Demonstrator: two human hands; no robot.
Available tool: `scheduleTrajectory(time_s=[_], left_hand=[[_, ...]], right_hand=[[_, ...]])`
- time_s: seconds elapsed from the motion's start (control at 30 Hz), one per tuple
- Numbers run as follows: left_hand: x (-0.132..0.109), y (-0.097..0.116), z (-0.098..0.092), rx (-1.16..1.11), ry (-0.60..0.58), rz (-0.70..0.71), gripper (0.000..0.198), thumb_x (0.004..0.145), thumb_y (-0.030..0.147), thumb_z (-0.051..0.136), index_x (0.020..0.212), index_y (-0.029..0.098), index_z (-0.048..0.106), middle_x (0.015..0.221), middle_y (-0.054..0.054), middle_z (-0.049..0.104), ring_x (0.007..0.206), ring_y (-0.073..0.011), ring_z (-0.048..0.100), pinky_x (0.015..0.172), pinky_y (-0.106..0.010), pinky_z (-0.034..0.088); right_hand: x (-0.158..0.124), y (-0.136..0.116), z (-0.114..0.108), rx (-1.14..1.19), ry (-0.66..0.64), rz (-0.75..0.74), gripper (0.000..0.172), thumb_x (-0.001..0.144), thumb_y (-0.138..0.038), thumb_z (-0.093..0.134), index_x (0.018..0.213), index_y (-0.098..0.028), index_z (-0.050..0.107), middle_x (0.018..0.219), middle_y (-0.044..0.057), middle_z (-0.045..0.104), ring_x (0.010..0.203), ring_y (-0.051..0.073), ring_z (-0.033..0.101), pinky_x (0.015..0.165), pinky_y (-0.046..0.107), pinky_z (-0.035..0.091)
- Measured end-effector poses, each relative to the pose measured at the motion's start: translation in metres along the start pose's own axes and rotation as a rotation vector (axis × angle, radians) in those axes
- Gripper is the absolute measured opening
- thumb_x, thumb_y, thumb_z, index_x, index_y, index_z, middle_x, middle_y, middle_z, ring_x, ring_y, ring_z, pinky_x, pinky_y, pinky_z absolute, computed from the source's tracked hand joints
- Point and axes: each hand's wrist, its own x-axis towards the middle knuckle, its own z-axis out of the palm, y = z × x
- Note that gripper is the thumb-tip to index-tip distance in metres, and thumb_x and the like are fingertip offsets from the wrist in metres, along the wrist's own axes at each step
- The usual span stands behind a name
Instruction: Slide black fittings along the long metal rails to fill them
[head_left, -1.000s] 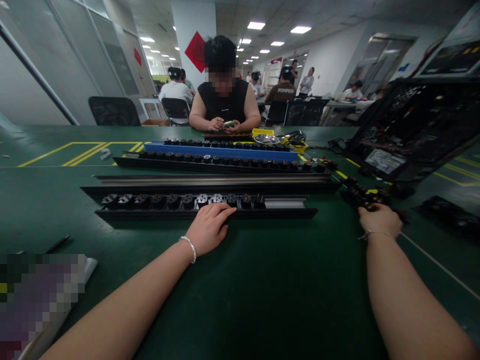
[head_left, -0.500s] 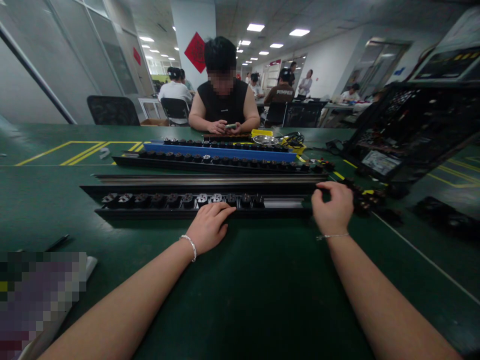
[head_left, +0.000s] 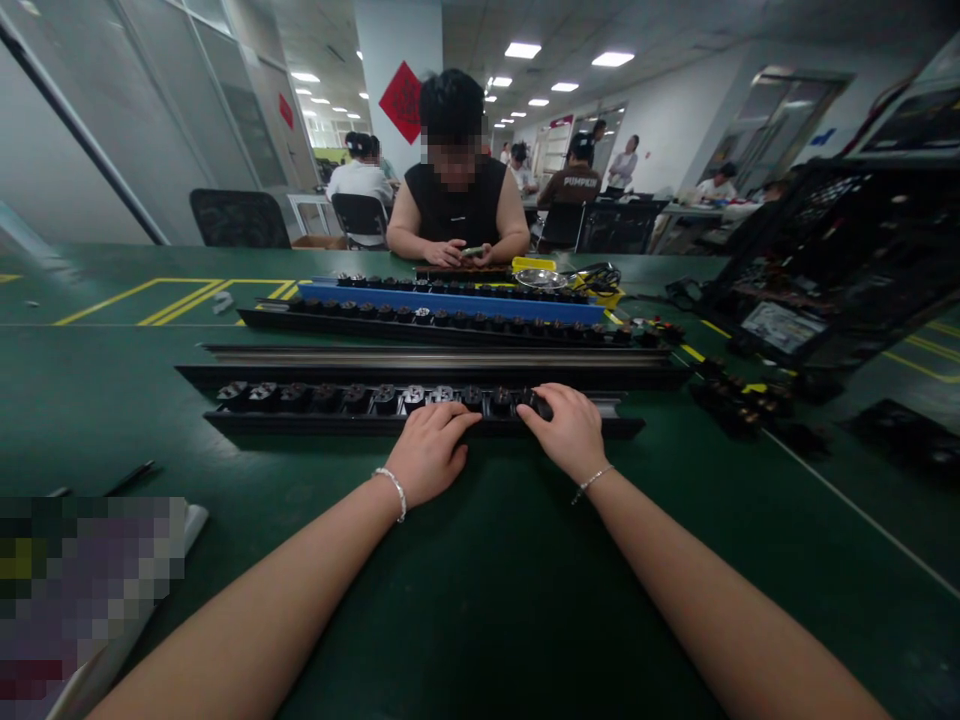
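In the head view, the only one we have, we look across a green desk (head_left: pixel 480 600) toward its far edge. Our left hand (head_left: pixel 426 450) lies on the near wall of the closest black rail (head_left: pixel 315 426), its fingers close together and draped over the rim; we cannot tell whether they grip it or merely rest there. Our right hand (head_left: pixel 566 425) is at the same rail, toward its right end, with thumb and fingers pinched narrow around a small black piece (head_left: pixel 541 406) at the end of a row of similar round pieces (head_left: pixel 356 395) (a few of them catch the light on top). That rail runs roughly parallel to the desk's far edge, and just behind it lies a second black rail (head_left: pixel 420 376). Nearer the far edge we see a blue rail (head_left: pixel 450 302). Toward the desk's right edge sits a loose heap of dark parts (head_left: pixel 739 400), with an open computer case (head_left: pixel 787 325) beyond it. Toward the near left corner we have a pixelated booklet (head_left: pixel 82 600) and, just behind it, a pen (head_left: pixel 129 478). At the far edge a co-worker (head_left: pixel 457 210) holds a small object in both hands.
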Motion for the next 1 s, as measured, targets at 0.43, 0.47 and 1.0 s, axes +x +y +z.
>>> scheduleTrajectory(time_s=[0.43, 0.47, 1.0], left_hand=[[-0.0005, 0.0, -0.0009, -0.008, -0.009, -0.002, 0.046, 0.076, 0.014, 0.052, 0.121, 0.022, 0.049, 0.118, -0.007, 0.053, 0.11, -0.0243, 0.047, 0.094, -0.043, 0.039], [-0.0003, 0.0, -0.0009, -0.008, -0.009, -0.001, 0.046, 0.076, 0.014, 0.052, 0.121, 0.022, 0.049, 0.117, -0.007, 0.053, 0.11, -0.0243, 0.047, 0.094, -0.043, 0.039], [-0.0006, -0.0013, -0.001, -0.003, -0.013, 0.002, 0.046, 0.076, 0.014, 0.052, 0.121, 0.022, 0.049, 0.117, -0.007, 0.054, 0.108, -0.0237, 0.048, 0.092, -0.042, 0.039]], right_hand=[[0.0016, 0.0035, 0.0013, 0.028, 0.018, 0.026, 0.034, 0.079, -0.044, 0.049, 0.099, -0.021, 0.063, 0.113, 0.007, 0.062, 0.107, 0.025, 0.051, 0.094, 0.042, 0.034], [0.0019, 0.0041, 0.0015, 0.031, 0.017, 0.023, 0.034, 0.079, -0.043, 0.049, 0.099, -0.02, 0.063, 0.113, 0.007, 0.062, 0.107, 0.024, 0.052, 0.093, 0.042, 0.035], [-0.0005, 0.0072, -0.0006, 0.013, 0.05, 0.057, 0.035, 0.08, -0.041, 0.047, 0.1, -0.017, 0.063, 0.111, 0.009, 0.062, 0.108, 0.025, 0.051, 0.098, 0.043, 0.031]])
